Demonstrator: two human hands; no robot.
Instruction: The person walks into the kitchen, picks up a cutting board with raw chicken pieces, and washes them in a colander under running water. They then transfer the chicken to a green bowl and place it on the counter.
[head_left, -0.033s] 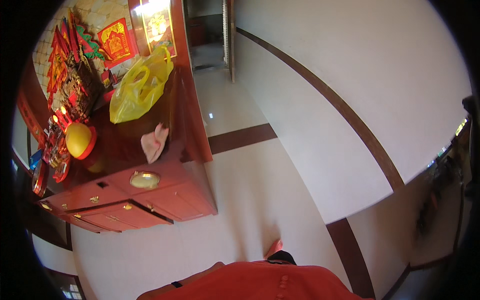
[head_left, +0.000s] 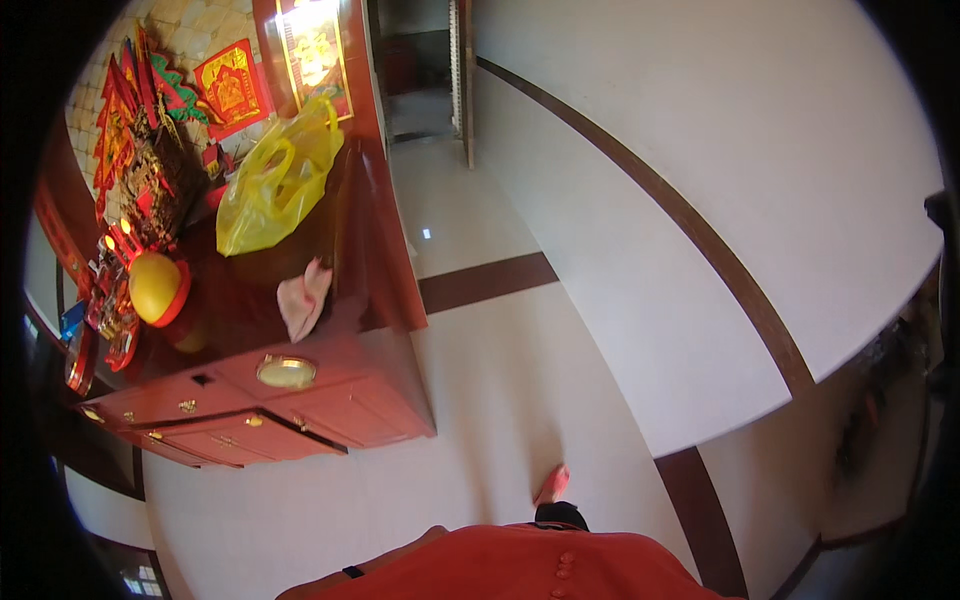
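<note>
Neither of our hands shows in the head view, so we cannot tell whether they are open or closed; only our red shirt (head_left: pixel 520 565) and one foot (head_left: pixel 552 485) appear at the lower edge. The pink cloth (head_left: pixel 303 298) lies crumpled on the dark red cabinet (head_left: pixel 330 400), its long axis running from the cabinet's front edge toward the yellow bag (head_left: pixel 280 185); pale floor (head_left: pixel 500 370) lies open beside the cabinet.

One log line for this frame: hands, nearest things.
hands: none in view | torso: red top | foot on pale floor | left: wooden cabinet, yellow bag, pink cloth
</note>
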